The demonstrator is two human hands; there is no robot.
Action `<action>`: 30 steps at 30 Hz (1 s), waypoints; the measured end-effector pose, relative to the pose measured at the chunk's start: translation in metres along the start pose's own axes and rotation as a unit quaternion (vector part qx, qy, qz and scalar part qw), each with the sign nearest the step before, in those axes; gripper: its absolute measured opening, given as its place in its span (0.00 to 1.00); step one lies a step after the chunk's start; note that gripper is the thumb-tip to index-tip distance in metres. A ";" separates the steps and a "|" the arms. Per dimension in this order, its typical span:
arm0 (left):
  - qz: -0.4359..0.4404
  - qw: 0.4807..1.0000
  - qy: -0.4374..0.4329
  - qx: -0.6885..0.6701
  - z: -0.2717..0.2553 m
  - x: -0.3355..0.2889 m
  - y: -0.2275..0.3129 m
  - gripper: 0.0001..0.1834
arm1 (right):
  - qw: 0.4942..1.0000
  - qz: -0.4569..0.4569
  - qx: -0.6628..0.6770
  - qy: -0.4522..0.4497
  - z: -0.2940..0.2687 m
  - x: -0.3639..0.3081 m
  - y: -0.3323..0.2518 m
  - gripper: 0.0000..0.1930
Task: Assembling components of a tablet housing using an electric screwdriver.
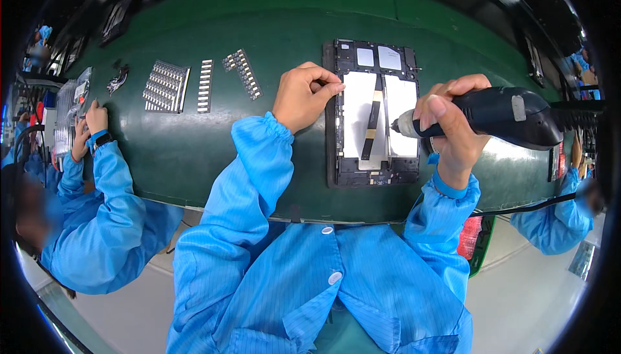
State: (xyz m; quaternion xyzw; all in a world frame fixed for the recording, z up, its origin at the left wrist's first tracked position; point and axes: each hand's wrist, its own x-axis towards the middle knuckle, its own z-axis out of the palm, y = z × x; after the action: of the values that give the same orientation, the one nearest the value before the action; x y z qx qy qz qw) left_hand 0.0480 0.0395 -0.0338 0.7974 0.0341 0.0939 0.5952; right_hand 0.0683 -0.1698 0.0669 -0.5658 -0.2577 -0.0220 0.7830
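Observation:
An opened tablet [409,88] lies flat before me, its back off. Two silvery-white battery packs [357,114] show inside it, with a dark flex ribbon [372,118] running down between them. My right hand [456,121] is wrapped around a black electric screwdriver [498,116], held level over the tablet's right part, its tip pointing left. At the tablet's upper left edge is my left hand [304,97], thumb and forefinger pinched together; whatever is between them, if anything, is too small to make out.
On the green table [272,160], left of the tablet, lie several sheets of small parts [166,87], a narrow strip [204,87] and an angled strip [242,74]. Dark small pieces [118,79] lie farther left. Co-workers in blue sit at both sides. A cable [524,206] runs at right.

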 end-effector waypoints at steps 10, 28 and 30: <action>-0.032 0.999 0.024 0.033 0.002 0.004 0.003 0.07 | 0.999 0.002 0.033 -0.004 0.043 0.039 0.035 0.11; -0.029 0.999 0.015 0.016 0.003 0.004 0.000 0.06 | 0.999 0.024 -0.037 -0.016 0.049 0.050 0.052 0.09; -0.019 0.999 0.016 0.026 0.003 0.004 0.001 0.07 | 0.998 0.027 -0.051 -0.014 0.050 0.050 0.052 0.10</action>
State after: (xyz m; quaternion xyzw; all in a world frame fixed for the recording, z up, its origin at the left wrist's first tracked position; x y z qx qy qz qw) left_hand 0.0523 0.0374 -0.0332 0.8101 0.0613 0.0943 0.5755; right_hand 0.1098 -0.0928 0.0540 -0.6122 -0.2521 -0.0058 0.7494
